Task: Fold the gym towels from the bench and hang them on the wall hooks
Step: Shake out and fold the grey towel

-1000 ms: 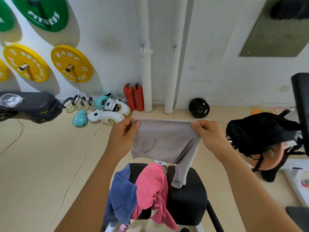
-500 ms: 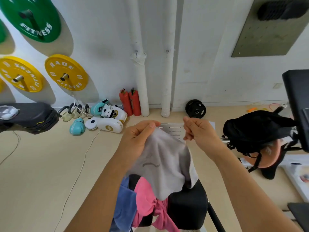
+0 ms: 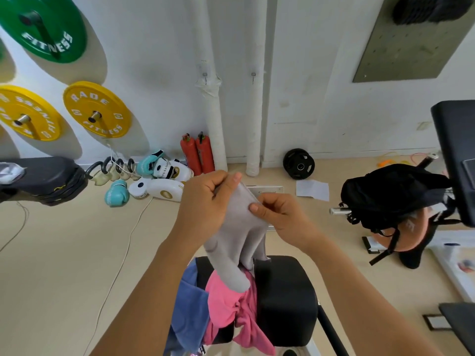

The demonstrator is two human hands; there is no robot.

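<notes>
Both hands meet above the black padded bench (image 3: 285, 299), each pinching the top edge of a pale grey cloth towel (image 3: 237, 242). The left hand (image 3: 205, 209) has thumb and curled fingers closed on the upper left corner; the right hand (image 3: 280, 217) nips the edge just beside it, thumb on the front face. The grey towel hangs down from the two grips in a narrow doubled drape, its lower end touching a crumpled pink towel (image 3: 231, 304) on the bench. A blue towel (image 3: 191, 312) hangs over the bench edge beside the pink one. Two small metal hooks (image 3: 204, 75) sit on the white pipes at the wall beyond.
</notes>
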